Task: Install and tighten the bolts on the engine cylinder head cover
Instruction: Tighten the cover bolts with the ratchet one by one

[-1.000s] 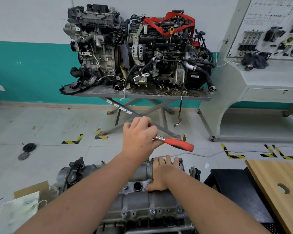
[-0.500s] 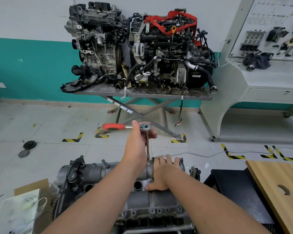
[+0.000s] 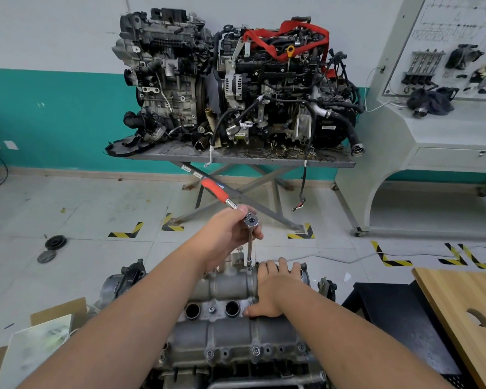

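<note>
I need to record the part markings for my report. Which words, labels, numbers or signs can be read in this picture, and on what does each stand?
None can be read.
White stickers on the lift table leg: too small.
Label on the black engine part: blurred.
Printed diagram on the display board: too fine.
Floor tape: stripes only, no text.

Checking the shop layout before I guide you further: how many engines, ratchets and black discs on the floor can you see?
Engines: 3, two on the steel table, one under the hands
Ratchets: 1
Floor discs: 2
Total: 6
</note>
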{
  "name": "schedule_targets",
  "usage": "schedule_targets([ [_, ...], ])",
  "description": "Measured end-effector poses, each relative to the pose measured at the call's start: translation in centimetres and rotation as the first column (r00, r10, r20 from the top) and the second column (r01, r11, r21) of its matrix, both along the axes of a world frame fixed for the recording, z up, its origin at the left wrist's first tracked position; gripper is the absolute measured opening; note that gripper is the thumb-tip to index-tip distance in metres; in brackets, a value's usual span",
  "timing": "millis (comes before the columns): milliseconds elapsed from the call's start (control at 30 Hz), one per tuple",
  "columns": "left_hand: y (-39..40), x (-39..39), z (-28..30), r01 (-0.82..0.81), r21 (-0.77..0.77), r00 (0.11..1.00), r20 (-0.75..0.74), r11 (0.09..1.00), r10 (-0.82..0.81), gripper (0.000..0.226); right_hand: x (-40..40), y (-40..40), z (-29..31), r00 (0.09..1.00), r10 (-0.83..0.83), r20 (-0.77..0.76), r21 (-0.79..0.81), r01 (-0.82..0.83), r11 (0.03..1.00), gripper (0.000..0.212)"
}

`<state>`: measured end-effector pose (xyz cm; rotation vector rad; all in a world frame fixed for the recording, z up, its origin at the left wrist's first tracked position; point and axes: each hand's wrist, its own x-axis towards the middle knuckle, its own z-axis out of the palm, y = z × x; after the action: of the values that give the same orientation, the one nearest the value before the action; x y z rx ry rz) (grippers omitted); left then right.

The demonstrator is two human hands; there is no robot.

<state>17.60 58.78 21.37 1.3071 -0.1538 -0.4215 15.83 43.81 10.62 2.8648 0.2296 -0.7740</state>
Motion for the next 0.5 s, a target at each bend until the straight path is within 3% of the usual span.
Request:
schedule_targets([
  [133, -0.5, 1.1, 2.2, -0.008, 0.314, 1.0, -0.004, 0.949, 0.009, 0.015, -0.1, -0.1, -0.1, 1.0, -0.002, 0.0, 0.009, 0.002, 1.0, 0.127],
  [200, -0.9, 1.7, 3.4, -0.045, 0.557, 0.996, 0.089, 0.829, -0.006, 0.013, -0.1, -0.1, -0.2, 1.0, 0.005, 0.012, 0.019, -0.005, 1.0, 0.126],
  [300, -1.6, 2.0, 4.5, -0.099, 0.817, 0.945, 0.255, 0.568, -0.203, 0.017, -0.2, -0.2, -0.3, 1.0, 0.012, 0.028, 0.019, -0.012, 1.0, 0.125],
  [367, -2.1, 2.2, 4.8, -0.213, 0.914, 0.852, 0.347, 0.346, -0.391, 0.027, -0.1, -0.2, -0.3, 1.0, 0.013, 0.028, 0.015, -0.013, 1.0, 0.126],
  [433, -2.5, 2.2, 4.5, -0.4, 0.905, 0.721, 0.409, 0.145, -0.56, 0.034, -0.1, -0.2, -0.2, 1.0, 0.007, 0.015, 0.014, -0.007, 1.0, 0.127],
  [467, -2.6, 2.0, 4.1, -0.508, 0.856, 0.634, 0.448, 0.098, -0.631, 0.035, -0.1, -0.2, -0.2, 1.0, 0.003, 0.008, 0.015, -0.003, 1.0, 0.127],
  [500, -2.6, 1.9, 3.5, -0.608, 0.786, 0.528, 0.509, 0.115, -0.68, 0.034, -0.1, -0.2, -0.1, 1.0, 0.0, 0.006, 0.017, 0.0, 1.0, 0.127],
])
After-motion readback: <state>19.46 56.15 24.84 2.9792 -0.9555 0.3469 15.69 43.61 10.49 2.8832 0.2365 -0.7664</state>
